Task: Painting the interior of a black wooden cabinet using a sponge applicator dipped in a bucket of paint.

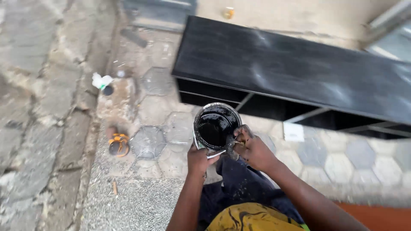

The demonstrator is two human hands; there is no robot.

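I count two hands in my view, both on one can. My left hand is clamped on the can's near rim from below, fingers wrapped around the edge. My right hand is smeared with black and pinches a small dark wad at the can's right rim, fingers closed on it; whether the wad is cloth or sponge I cannot tell. The can is round and metal, with a pale outer wall and a glossy black liquid inside, and it is held up in front of my knees, above the paving and just before the cabinet.

The cabinet is one long, low, black piece with a flat top that shines wet and streaked. Its open front shows several compartments split by thin pale dividers. One white square of paper lies on the ground below it.

The paving is made of grey hexagonal stones, rough and gritty. On it lie one orange sandal and one crumpled white bottle with a dark cap beside it. To the left runs a strip of worn, cracked concrete.
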